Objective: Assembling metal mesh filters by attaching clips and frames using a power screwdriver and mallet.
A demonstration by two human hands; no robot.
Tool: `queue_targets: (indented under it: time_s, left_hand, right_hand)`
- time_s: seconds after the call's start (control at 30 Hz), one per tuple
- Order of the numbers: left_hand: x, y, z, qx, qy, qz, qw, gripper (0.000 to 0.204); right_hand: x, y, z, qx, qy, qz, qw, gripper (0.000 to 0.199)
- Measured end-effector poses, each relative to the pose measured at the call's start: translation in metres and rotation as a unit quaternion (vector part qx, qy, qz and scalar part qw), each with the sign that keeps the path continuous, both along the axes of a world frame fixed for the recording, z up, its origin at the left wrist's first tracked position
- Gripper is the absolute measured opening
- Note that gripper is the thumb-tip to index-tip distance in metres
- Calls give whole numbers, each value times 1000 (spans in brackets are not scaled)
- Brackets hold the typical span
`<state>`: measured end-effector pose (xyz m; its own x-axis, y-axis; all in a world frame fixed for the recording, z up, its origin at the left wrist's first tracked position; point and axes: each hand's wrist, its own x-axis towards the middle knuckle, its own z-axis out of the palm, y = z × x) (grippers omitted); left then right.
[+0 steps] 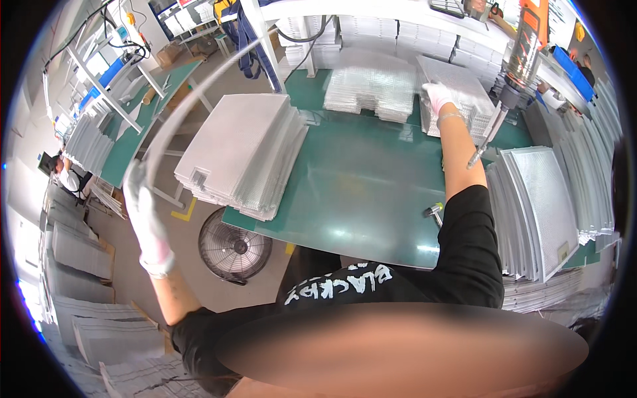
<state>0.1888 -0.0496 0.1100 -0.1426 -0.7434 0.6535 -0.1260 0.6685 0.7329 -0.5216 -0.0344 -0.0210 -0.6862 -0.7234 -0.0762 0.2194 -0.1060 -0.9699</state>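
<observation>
My left hand (146, 215), in a white glove, is raised out at the left, beyond the table edge. Its fingers are closed on a thin, whitish flexible strip or film (174, 116) that arcs up and to the right, blurred by motion. Far forward, my gloved right hand (438, 97) rests with extended fingers on the near-left part of a stack of silvery textured sheets (466, 78). Between my arms lies a smooth, shiny panel (365, 182) on the green table. A stack of white-faced sheets (232, 142) with a small corner cutout stands to its left.
Another notched silvery stack (371, 83) sits at the back. An orange-topped power screwdriver (514, 86) hangs at the right, above leaning sheets (537, 205). A small tool (434, 211) lies by my right sleeve. A floor fan (236, 245) stands below left; a person (70, 178) is farther left.
</observation>
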Motion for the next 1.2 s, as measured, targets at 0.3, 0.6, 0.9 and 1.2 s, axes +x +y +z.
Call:
queue_targets:
  time_s: [0.3,0.6,0.9,1.2]
  left_hand:
    - [-124,127,-164,-76,-390,-42,917,88]
    - [-211,107,-205,-82,-506,-344,787,42]
    - [-439,-175,-126,-101,-434,17,895,66]
    - [-521,-162,-87,43,-434,64,898,52]
  right_hand:
    - [9,-5,11,251,475,-103,838,66]
    - [31,22,5,346,570,-45,744,59]
    - [76,3,7,418,602,-20,680,49]
    - [68,14,5,373,579,-37,724,49]
